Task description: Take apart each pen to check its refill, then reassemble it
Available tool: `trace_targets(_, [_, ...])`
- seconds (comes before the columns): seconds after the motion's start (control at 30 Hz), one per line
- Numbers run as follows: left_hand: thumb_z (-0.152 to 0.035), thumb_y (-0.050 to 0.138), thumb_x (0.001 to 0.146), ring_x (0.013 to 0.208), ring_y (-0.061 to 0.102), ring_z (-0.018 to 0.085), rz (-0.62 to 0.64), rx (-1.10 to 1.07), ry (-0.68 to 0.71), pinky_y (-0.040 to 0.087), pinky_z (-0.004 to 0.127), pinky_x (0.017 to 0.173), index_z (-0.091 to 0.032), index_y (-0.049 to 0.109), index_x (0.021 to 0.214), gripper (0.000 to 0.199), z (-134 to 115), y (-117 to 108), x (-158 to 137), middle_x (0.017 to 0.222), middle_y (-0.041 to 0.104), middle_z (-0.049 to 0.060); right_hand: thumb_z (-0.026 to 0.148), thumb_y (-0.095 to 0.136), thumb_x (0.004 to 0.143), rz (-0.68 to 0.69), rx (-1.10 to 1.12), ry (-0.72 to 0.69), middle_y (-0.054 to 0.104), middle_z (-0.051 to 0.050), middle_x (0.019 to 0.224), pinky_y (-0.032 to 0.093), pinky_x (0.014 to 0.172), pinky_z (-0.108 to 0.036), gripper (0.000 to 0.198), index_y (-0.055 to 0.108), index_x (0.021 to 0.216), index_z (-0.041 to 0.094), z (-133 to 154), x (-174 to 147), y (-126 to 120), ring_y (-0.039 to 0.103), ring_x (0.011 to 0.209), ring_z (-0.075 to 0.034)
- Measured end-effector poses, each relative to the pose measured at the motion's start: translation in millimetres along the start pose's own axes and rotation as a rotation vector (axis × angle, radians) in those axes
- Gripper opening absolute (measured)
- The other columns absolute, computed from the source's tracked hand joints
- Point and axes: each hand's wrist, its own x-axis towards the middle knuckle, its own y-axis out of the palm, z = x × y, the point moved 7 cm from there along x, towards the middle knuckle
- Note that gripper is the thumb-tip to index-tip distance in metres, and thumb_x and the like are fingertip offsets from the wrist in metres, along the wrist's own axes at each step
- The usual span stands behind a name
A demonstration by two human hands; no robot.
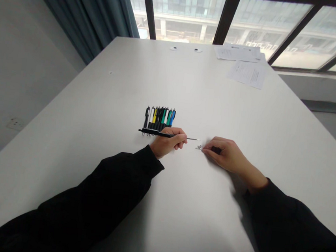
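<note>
A black pen (155,132), refill (193,139) bared, is gripped by the left hand (171,140) at the frame's centre, with small metal parts (199,147) at the right hand (227,153), pinched or not I cannot tell, and more pens (163,117) lying in a row above on the white table (178,206).

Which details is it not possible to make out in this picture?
All in the head view:
Row of pens: some lower ends, hidden by the left hand and black pen.
Small parts beside the right hand: too small to identify.
Papers: print too small to read.
</note>
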Motion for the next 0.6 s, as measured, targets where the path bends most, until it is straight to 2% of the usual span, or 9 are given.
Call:
trace_targets(0.17, [-0.034,0.060,0.080,0.043,0.045,0.006,0.001,0.002,0.003,0.032,0.019,0.043,-0.013,0.064,0.065,0.026,-1,0,0,0.051,0.057,-0.001,0.033,0.066,0.088,-0.019,0.008,-0.003,0.068,-0.004,0.077,0.043,0.061,-0.028,0.018,0.071,0.080,0.019,2,-1,-1,0.057,0.063,-0.014])
trace_targets(0.27, [-0.034,0.060,0.081,0.044,0.044,0.006,0.016,0.013,-0.005,0.033,0.019,0.043,-0.013,0.064,0.066,0.026,-1,1,0,0.052,0.057,-0.001,0.035,0.063,0.091,-0.125,0.027,0.001,0.066,-0.004,0.074,0.043,0.058,-0.028,0.021,0.070,0.081,0.018,10,-2,-9,0.054,0.060,-0.013])
trace_targets(0.4, [-0.032,0.060,0.083,0.046,0.048,0.007,0.108,0.060,0.009,0.036,0.019,0.045,-0.013,0.064,0.069,0.024,-3,9,-4,0.055,0.059,-0.001,0.035,0.065,0.091,-0.267,0.099,-0.072,0.067,-0.006,0.087,0.044,0.053,-0.028,0.019,0.069,0.102,0.020,29,-8,-19,0.052,0.058,-0.012])
trace_targets(0.5, [-0.032,0.060,0.085,0.050,0.051,0.007,0.168,0.096,0.018,0.039,0.018,0.047,-0.013,0.066,0.073,0.023,-3,15,-8,0.058,0.062,0.000,0.032,0.066,0.091,-0.275,0.135,-0.147,0.067,-0.009,0.099,0.046,0.053,-0.028,0.021,0.067,0.109,0.022,41,-10,-16,0.055,0.063,-0.013])
trace_targets(0.6, [-0.034,0.061,0.086,0.050,0.052,0.007,0.189,0.125,0.014,0.041,0.019,0.048,-0.013,0.066,0.075,0.025,-1,18,-10,0.060,0.063,0.000,0.026,0.062,0.093,-0.253,0.113,-0.185,0.068,-0.007,0.093,0.046,0.055,-0.028,0.011,0.069,0.100,0.021,47,-11,-11,0.056,0.065,-0.014])
